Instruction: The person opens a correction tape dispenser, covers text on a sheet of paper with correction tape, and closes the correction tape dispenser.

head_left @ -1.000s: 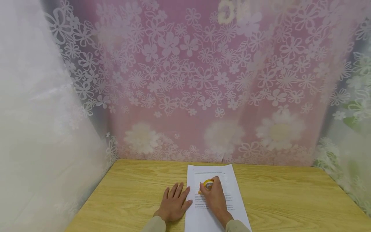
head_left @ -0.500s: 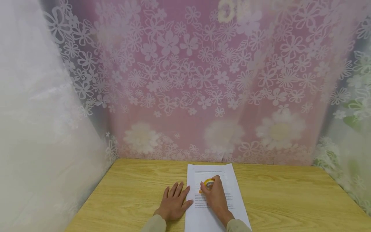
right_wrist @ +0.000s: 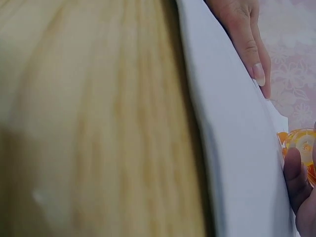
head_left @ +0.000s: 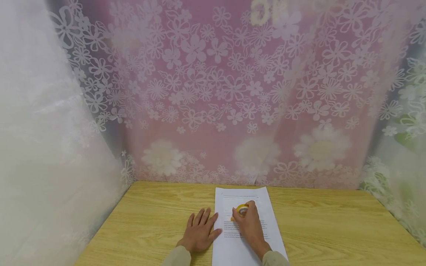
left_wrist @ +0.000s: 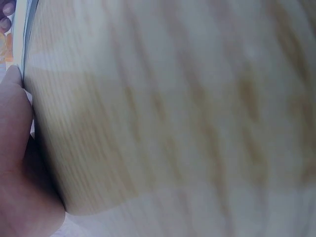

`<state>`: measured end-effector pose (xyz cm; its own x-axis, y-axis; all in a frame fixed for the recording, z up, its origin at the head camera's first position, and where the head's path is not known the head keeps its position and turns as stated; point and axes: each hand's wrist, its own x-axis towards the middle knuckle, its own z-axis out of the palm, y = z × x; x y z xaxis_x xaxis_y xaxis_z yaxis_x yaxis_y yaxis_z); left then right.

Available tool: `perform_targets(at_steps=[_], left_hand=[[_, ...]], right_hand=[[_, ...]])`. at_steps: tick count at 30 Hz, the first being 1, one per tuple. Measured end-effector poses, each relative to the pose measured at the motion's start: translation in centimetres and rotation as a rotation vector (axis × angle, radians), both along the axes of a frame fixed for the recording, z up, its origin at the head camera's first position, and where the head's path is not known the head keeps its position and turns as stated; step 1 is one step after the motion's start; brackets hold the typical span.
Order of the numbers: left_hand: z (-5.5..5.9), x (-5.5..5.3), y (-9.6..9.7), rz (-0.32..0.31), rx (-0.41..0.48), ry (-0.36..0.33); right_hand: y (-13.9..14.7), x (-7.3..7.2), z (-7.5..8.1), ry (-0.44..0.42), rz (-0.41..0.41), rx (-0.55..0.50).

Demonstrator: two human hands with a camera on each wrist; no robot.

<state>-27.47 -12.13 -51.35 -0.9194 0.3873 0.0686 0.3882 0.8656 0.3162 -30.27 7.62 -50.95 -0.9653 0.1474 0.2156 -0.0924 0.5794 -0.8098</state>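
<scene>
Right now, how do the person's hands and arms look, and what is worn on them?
The left hand and right hand are bare, without gloves; I see no rings. The left sleeve and right sleeve are plain pale beige, ending near the wrists.

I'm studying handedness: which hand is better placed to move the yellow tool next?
Probably the right hand: it grips the yellow tool over the paper, while the left hand rests at its left edge.

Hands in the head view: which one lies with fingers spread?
The left hand, at the edge of the paper; the right hand grips the yellow tool.
</scene>
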Motion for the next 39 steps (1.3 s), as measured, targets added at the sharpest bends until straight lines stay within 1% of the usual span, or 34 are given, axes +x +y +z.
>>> perform_targets(at_steps=[4, 6, 10, 16, 21, 26, 30, 35, 39], left_hand=[[-1.0, -0.5, 0.0, 0.018, -0.025, 0.036], [-1.2, -0.6, 0.0, 0.022, -0.025, 0.043], [-1.5, -0.7, 0.0, 0.019, -0.018, 0.033], [-1.4, -0.6, 0.2, 0.02, -0.02, 0.033], [-1.5, -0.7, 0.1, 0.028, -0.026, 0.044], [-1.7, -0.8, 0.1, 0.032, -0.028, 0.042], [-1.7, -0.8, 0.0, 0.024, -0.022, 0.049], [-1.4, -0.5, 0.1, 0.016, -0.023, 0.048], [-0.7, -0.2, 0.1, 0.0, 0.007, 0.037]], right_hand=[[0.2, 0.0, 0.0, 0.001, 0.005, -0.014], [0.3, 0.0, 0.0, -0.007, 0.004, -0.013], [0.4, 0.1, 0.0, -0.024, -0.005, -0.009], [0.7, 0.2, 0.1, -0.018, -0.011, 0.0], [1.0, 0.1, 0.0, 0.0, -0.017, 0.0], [1.1, 0.1, -0.1, -0.006, -0.017, 0.006], [1.2, 0.1, 0.0, -0.016, 0.001, -0.002], [1.3, 0.2, 0.0, -0.026, 0.015, -0.008], [1.4, 0.2, 0.0, -0.017, 0.017, -0.02]])
